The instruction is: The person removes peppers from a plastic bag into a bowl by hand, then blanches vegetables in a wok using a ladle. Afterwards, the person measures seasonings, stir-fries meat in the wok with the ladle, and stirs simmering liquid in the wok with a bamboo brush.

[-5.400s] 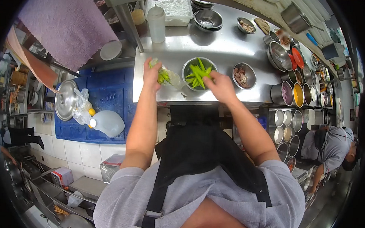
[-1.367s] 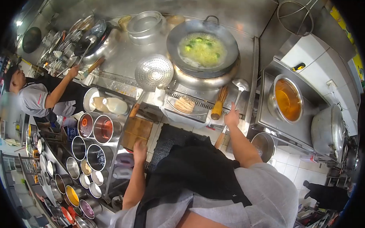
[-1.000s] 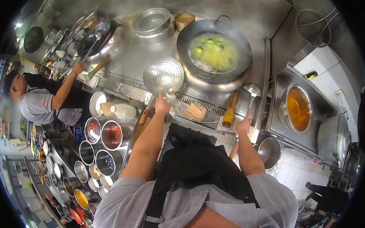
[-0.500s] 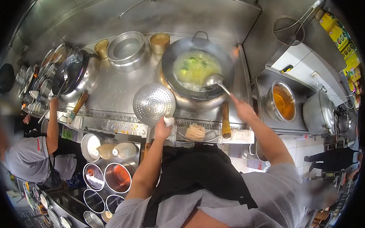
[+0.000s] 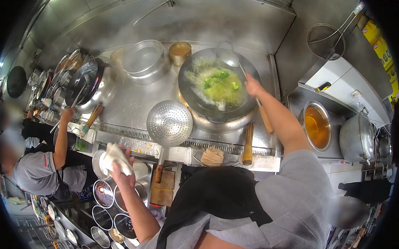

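Note:
My right hand (image 5: 254, 86) is closed round the handle of a metal ladle (image 5: 228, 59), its bowl over the far inner side of the dark wok (image 5: 250, 65). In the wok, green vegetables (image 5: 220, 83) lie in bubbling, steaming liquid. My left hand (image 5: 125, 172) holds a white cloth (image 5: 118, 159) above the metal containers at the left. A perforated strainer (image 5: 169, 123) rests on the stove between my hands, its wooden-ended handle towards me.
A brush (image 5: 248, 146) and folded cloth (image 5: 212, 156) lie at the stove's front edge. A bowl of orange liquid (image 5: 316, 126) and a lidded pot (image 5: 357, 138) stand right. At left, a co-worker (image 5: 42, 171) works at another wok (image 5: 84, 83).
My left hand has moved left from the strainer with the white cloth. My right hand has moved the ladle from the wok's near right part to its far side; the vegetables have shifted.

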`<state>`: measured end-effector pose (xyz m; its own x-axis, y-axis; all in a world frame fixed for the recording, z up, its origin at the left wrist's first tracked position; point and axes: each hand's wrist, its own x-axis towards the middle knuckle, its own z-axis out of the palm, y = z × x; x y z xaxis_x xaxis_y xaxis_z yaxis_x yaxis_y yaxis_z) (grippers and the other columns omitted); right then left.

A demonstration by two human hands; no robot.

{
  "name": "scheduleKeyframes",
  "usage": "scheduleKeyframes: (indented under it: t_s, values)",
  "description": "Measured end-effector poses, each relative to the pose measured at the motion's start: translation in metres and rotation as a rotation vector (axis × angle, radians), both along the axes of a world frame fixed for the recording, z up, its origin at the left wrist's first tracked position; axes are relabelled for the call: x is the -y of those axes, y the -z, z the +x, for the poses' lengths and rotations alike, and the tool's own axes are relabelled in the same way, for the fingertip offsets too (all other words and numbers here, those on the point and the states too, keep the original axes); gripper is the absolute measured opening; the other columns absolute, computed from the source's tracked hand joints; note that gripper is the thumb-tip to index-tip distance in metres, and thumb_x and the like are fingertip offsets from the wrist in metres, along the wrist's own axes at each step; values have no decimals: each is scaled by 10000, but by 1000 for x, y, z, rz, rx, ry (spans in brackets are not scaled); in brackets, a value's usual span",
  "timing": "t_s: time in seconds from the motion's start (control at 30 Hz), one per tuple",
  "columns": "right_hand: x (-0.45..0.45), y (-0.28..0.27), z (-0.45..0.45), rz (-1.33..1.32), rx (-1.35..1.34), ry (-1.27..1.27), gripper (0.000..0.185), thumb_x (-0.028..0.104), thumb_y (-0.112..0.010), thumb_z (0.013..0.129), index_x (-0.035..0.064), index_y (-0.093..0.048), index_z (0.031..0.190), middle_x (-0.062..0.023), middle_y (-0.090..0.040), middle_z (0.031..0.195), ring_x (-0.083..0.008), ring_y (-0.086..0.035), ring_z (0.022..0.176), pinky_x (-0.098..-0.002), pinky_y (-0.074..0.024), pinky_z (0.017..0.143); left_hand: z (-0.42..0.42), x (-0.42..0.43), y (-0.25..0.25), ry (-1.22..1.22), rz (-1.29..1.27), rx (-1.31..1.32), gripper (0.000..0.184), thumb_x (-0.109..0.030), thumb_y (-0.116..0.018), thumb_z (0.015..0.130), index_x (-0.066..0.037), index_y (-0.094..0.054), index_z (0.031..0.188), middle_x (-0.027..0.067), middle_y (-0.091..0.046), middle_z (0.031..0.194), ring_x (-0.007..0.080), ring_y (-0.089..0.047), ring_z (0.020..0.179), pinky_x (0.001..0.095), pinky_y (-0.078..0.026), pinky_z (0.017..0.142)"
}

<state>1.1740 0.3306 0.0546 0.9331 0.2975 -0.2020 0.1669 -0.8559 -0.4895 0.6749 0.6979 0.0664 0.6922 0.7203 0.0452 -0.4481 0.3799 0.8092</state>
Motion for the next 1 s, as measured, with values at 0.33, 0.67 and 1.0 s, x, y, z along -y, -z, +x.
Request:
scheduleKeyframes:
  t_s: [0.33,0.67,1.0]
  values:
    - [-7,16,-41,382,-707,-128,593,128,-412,1035,171,-169,1574,-55,-486,796,-108,-417,501,-271,-401,407,33,102,53,120,-280,-468,513,-509,-522,958,-62,-507,1210,116,-620,822,220,-570,580,305,-451,491]
    - [80,28,-96,-6,1,-488,663,134,-460,1011,222,-125,1576,-262,-653,964,-372,-665,716,-478,-530,658,45,62,49,206,-228,-450,413,-416,-533,978,-64,-540,1193,113,-644,884,220,-629,692,328,-483,524]
    - [93,-12,-176,-253,-156,-322,722,105,-478,979,251,-99,1575,-318,-650,1035,-465,-638,965,-530,-496,863,174,137,91,531,-341,-646,407,-461,-438,1020,-144,-520,1262,57,-646,1009,212,-615,879,442,-479,738]
